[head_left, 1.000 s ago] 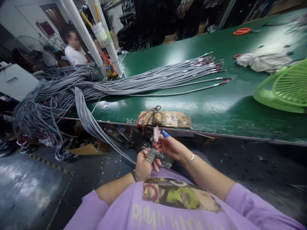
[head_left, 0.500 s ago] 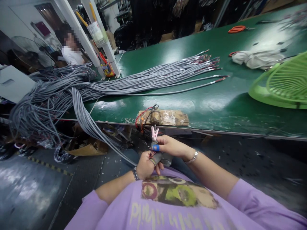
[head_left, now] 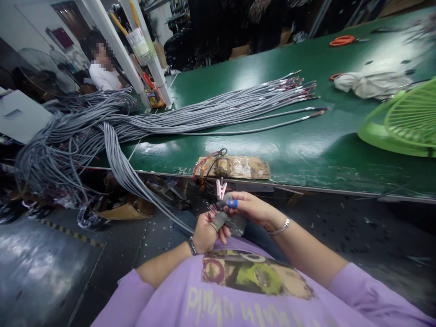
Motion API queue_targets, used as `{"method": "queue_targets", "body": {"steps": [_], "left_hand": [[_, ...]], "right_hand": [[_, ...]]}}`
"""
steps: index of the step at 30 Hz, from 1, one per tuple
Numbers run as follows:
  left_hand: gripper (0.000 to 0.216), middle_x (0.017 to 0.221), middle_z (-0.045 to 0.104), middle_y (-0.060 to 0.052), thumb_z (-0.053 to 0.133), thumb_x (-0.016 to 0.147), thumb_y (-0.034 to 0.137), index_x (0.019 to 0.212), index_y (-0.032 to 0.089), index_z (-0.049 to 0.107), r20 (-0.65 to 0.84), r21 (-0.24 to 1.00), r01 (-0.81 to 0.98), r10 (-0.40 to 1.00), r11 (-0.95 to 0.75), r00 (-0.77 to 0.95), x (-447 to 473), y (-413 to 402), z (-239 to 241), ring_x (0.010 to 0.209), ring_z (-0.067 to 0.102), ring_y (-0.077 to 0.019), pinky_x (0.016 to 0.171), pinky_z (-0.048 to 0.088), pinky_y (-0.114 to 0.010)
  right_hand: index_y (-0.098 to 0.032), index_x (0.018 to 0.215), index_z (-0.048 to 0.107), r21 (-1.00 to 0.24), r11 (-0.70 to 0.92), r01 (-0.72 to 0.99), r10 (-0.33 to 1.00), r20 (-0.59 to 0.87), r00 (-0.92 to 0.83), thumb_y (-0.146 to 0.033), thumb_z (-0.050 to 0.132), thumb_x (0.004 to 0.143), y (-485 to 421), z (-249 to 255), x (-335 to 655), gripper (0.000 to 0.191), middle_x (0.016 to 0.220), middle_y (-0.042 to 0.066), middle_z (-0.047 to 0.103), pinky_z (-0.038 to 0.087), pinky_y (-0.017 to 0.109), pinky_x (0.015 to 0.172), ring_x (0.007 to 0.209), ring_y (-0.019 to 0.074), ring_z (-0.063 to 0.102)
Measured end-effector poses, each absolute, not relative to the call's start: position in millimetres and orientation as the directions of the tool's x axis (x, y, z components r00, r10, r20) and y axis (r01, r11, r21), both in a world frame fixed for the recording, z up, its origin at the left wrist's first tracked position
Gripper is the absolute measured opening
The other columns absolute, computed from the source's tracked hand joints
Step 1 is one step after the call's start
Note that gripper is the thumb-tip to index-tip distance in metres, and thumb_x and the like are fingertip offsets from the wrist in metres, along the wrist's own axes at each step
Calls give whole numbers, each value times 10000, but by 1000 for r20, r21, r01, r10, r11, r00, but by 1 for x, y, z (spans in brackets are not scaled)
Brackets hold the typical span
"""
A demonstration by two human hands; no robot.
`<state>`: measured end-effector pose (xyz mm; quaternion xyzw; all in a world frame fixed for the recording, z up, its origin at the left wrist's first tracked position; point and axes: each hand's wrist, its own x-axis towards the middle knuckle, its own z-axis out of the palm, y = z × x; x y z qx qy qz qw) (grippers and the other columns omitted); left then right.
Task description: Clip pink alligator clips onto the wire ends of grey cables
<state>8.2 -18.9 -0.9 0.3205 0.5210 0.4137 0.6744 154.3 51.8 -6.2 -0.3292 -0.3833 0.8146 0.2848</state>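
Note:
My left hand [head_left: 205, 235] is closed around the end of a bundle of grey cables [head_left: 146, 193], in front of my purple shirt. Thin red and dark wires [head_left: 213, 210] stick up from its grip, beside a grey cover on the thumb. Just to the right, my right hand [head_left: 254, 210] has its fingers pinched together close to these wires, with a blue wrap on one finger. What lies between those fingertips is too small to make out. A pink clothespin [head_left: 221, 188] stands beyond the fingertips at the bench edge.
Along the green bench [head_left: 306, 150] lies a long pile of grey cables [head_left: 218, 111]. A wooden block [head_left: 243, 167] with wires sits at its front edge. Orange-handled scissors [head_left: 341, 41], a white cloth [head_left: 371, 85] and a green fan [head_left: 408, 120] are on the right. A person [head_left: 104, 75] is behind.
My right hand has shifted slightly right, and its fingers have turned away from the left hand. More of the thin wires shows between the hands. The left hand still grips the cables.

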Motion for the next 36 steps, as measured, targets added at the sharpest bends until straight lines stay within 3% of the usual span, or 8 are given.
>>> {"method": "queue_targets", "body": {"steps": [5, 8, 11, 15, 19, 26, 30, 36], "left_hand": [[573, 407, 591, -19, 681, 568, 724, 546, 167, 548, -397, 892, -213, 916, 400, 55, 6, -20, -3, 268, 449, -81, 307, 178, -201], [581, 418, 598, -23, 666, 584, 735, 560, 164, 561, -380, 901, -205, 924, 381, 45, 5, -20, -7, 267, 438, -79, 312, 184, -203], [594, 398, 575, -21, 647, 615, 738, 511, 162, 549, -364, 917, -144, 928, 372, 79, 4, -21, -9, 271, 421, -69, 332, 222, -205], [595, 402, 576, -24, 624, 652, 735, 498, 164, 558, -326, 941, -64, 940, 333, 105, 1, -23, -10, 292, 437, -75, 365, 299, -218], [581, 413, 595, -36, 628, 664, 718, 500, 163, 579, -299, 944, -124, 952, 305, 68, 1, -24, -13, 289, 454, -83, 343, 293, -212], [519, 432, 617, -33, 684, 633, 665, 586, 148, 666, -284, 906, -325, 959, 273, 15, 5, -21, -7, 267, 449, -73, 287, 188, -184], [499, 433, 618, -37, 688, 647, 636, 584, 141, 673, -290, 889, -357, 956, 287, 47, 8, -19, 0, 274, 460, -74, 288, 185, -181], [511, 435, 618, -37, 690, 627, 648, 587, 139, 665, -298, 883, -360, 953, 299, 60, 16, -13, 2, 272, 457, -73, 290, 165, -187]], "right_hand": [[-145, 710, 652, -816, -546, -191, 705, -323, -632, -472, 844, 546, 52, -6, 157, 413, 665, -6, 629, 431, 223, 568, 558, 72, 503], [-144, 682, 631, -875, -456, -160, 719, -256, -646, -485, 837, 555, 47, 3, 154, 419, 616, -26, 584, 386, 223, 557, 557, 75, 475], [-150, 644, 593, -918, -372, -136, 764, -219, -606, -517, 818, 569, 42, 10, 147, 437, 582, -38, 555, 356, 229, 556, 550, 76, 444], [-158, 672, 585, -919, -383, -92, 768, -262, -585, -589, 784, 568, 39, 7, 140, 486, 589, -25, 578, 362, 248, 561, 548, 95, 461], [-156, 603, 564, -933, -349, -86, 815, -257, -520, -593, 793, 545, 39, 0, 139, 497, 536, -45, 515, 322, 237, 535, 519, 75, 404], [-180, 605, 543, -833, -462, -305, 837, -297, -459, -509, 796, 613, 41, -10, 140, 415, 526, -47, 496, 368, 242, 528, 499, 82, 394], [-185, 694, 601, -759, -505, -410, 833, -306, -460, -618, 739, 634, 49, -11, 135, 459, 575, -19, 524, 417, 259, 530, 515, 103, 427], [-195, 611, 584, -940, -239, -245, 942, -163, -293, -723, 665, 635, 53, -3, 126, 535, 549, -12, 516, 407, 264, 549, 533, 117, 422]]}}
